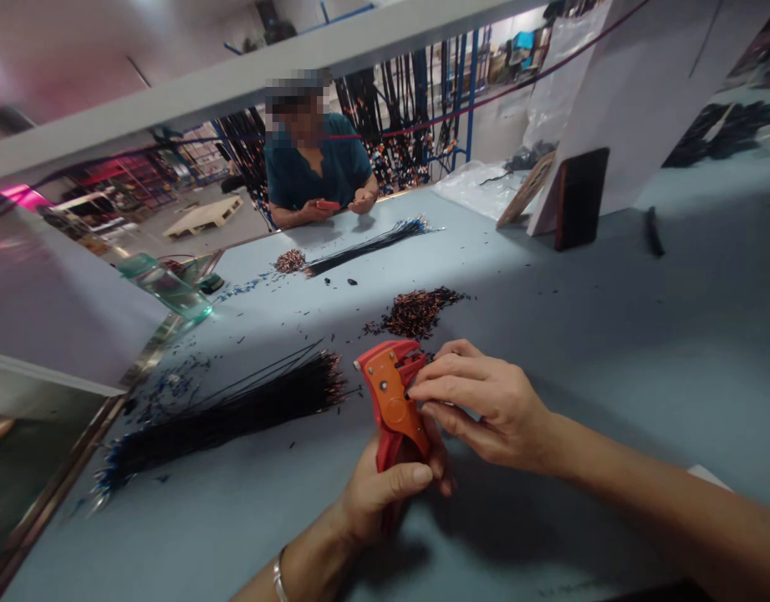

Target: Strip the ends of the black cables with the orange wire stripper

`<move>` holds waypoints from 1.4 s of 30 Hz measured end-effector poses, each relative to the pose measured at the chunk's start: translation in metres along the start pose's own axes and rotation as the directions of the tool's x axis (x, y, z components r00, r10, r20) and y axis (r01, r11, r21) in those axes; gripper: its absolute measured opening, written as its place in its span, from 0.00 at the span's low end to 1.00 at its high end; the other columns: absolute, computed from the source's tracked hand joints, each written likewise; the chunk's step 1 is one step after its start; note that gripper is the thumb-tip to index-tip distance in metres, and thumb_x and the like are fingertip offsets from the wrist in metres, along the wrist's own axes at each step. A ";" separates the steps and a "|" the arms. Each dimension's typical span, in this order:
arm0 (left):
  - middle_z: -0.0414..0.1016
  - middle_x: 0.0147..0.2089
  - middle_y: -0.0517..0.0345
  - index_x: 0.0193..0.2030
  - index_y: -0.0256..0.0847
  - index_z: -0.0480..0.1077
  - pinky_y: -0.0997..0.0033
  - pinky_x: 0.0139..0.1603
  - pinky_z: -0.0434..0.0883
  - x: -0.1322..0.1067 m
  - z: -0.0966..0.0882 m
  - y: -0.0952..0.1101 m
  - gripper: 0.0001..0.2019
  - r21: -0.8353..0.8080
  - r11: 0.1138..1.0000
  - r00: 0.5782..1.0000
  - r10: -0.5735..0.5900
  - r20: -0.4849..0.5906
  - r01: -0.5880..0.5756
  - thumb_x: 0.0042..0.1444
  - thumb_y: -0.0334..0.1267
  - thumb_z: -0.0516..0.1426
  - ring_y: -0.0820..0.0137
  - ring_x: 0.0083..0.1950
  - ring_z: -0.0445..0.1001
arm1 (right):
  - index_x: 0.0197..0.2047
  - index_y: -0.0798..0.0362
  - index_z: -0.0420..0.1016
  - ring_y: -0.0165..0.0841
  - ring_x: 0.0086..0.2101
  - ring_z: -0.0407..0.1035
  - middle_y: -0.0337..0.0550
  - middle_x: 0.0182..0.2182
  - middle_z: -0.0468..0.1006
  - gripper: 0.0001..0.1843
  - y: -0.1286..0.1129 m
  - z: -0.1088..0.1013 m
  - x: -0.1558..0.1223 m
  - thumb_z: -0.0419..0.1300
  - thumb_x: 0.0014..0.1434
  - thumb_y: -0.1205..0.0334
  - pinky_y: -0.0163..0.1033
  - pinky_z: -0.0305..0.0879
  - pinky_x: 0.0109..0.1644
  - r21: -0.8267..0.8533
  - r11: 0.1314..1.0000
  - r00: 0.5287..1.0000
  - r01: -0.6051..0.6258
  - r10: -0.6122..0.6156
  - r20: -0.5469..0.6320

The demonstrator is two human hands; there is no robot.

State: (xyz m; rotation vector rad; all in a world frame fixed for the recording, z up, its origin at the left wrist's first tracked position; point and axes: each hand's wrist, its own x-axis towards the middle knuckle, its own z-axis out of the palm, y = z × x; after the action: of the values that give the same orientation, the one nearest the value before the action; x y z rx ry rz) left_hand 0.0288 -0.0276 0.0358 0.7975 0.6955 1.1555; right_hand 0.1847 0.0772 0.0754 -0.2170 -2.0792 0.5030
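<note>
Upright in my left hand is a red and orange wire stripper, its handles wrapped by my fingers and thumb. My right hand is closed beside the stripper's jaw end, fingertips bunched together against its right side. Whatever those fingertips pinch is too small and covered to make out. Left of the tool lies a thick bundle of black wires, with coppery ends near the stripper and blue and silvery ends at the far left. Just beyond the tool sits a heap of short black and copper pieces.
Across the blue-grey table a co-worker holds a small red thing, near a second wire bundle and a coppery heap. A greenish bottle lies tilted at the left edge. A dark phone-like slab leans against the white post.
</note>
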 end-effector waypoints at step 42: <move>0.67 0.27 0.58 0.32 0.35 0.67 0.69 0.32 0.66 0.001 0.005 0.002 0.14 0.069 0.997 1.000 0.018 -0.003 -0.018 0.51 0.43 0.64 0.71 0.29 0.69 | 0.35 0.53 0.71 0.29 0.29 0.71 0.41 0.29 0.79 0.08 -0.009 0.003 0.001 0.53 0.63 0.72 0.42 0.65 0.43 -0.049 0.999 0.999 0.013 -0.015 -0.050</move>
State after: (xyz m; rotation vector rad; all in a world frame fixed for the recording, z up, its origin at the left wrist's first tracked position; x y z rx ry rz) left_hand 0.0318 -0.0275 0.0396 0.8616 0.7352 1.1547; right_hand 0.1821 0.0688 0.0791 -0.2406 -2.0440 0.4349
